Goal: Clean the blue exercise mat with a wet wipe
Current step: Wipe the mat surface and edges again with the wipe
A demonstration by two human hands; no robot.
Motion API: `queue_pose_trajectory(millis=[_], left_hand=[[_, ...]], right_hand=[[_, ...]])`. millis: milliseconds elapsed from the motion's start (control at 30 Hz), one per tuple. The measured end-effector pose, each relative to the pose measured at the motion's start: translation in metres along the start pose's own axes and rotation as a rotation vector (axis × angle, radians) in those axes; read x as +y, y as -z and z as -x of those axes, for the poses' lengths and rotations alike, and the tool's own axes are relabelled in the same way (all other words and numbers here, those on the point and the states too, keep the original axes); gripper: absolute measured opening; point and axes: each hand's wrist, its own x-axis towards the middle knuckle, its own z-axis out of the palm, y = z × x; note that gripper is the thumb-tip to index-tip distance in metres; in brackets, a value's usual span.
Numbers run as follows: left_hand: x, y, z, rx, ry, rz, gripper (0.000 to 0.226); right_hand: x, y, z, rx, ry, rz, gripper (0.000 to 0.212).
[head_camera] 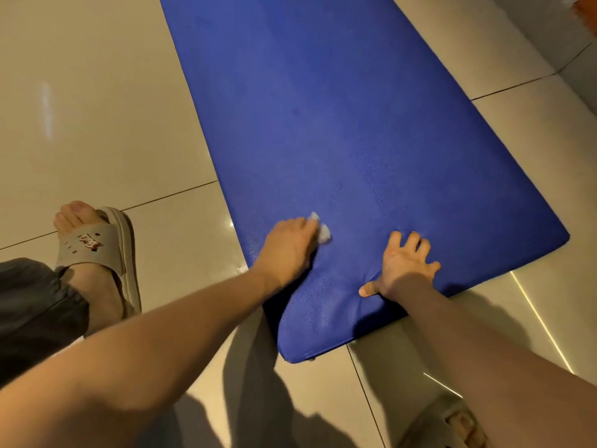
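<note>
Only one bit of writing showed in the head view: reddish letters on the strap of the beige sandal (pixel 97 250) at eight o'clock, too small and tilted for us to read. That sandal sat on a bare foot, with a dark trouser leg (pixel 32 302) bunched just behind it at the frame's nine o'clock edge. A second sandal (pixel 449 425) of the same colour showed at five o'clock, partly hidden by the right forearm. At one o'clock, in the far corner, we caught a sliver of an orange thing (pixel 584 8), too cropped to name.

The blue exercise mat (pixel 323 108) lay flat on the floor, running from twelve o'clock down to a rounded corner near six. Both arms reached over its near end. The left hand (pixel 287 247) rested knuckles-up on the mat with its fingers curled round a crumpled white wet wipe (pixel 323 231), which stuck out at the fingertips and touched the blue surface. Just beside it, toward three o'clock, the right hand (pixel 407 266) pressed down with fingers spread and thumb out, holding nothing; the mat creased slightly under it.

Underneath we saw a glossy beige tiled floor (pixel 97 108) with dark grout lines, a bright streak of light at four o'clock, and the arms' shadows at six.
</note>
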Motion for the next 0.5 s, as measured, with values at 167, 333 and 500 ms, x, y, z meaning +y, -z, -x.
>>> queue_pose_trajectory(millis=[167, 333, 500], left_hand=[[0.022, -0.017, 0.02, -0.115, -0.396, 0.001, 0.014], [-0.026, 0.015, -0.041, 0.044, -0.014, -0.081, 0.013], [-0.012, 0.018, -0.035, 0.096, 0.039, -0.022, 0.018]], right_hand=[[0.0, 0.0, -0.001, -0.011, -0.005, 0.001, 0.137], [0.003, -0.002, -0.002, -0.002, 0.009, -0.005, 0.138], [0.003, -0.003, -0.001, 0.018, 0.021, -0.014, 0.138]])
